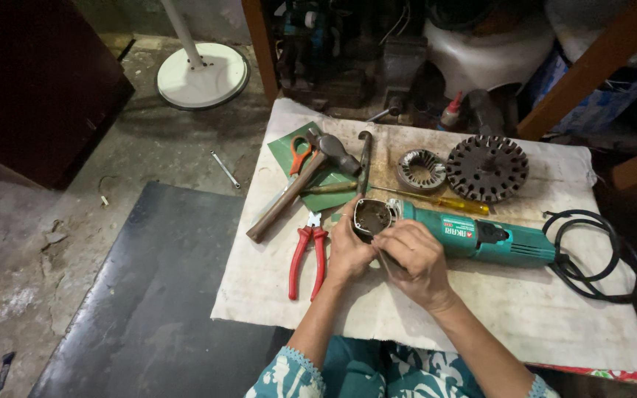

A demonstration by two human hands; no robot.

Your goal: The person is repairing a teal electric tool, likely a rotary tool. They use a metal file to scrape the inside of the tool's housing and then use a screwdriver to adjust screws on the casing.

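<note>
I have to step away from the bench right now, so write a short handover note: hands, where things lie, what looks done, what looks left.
Left hand: steadies the open gear-head end of the teal angle grinder.
Right hand: fingers at that opening; any tool in them is hidden.
Grinder lies on the white cloth, cord coiled to its right.
Red pliers, hammer and yellow screwdriver lie close by.
Two round toothed metal parts lie behind.
Done: head is open. Left: not closed.

Teal sleeves (289, 376) with white floral print
</note>
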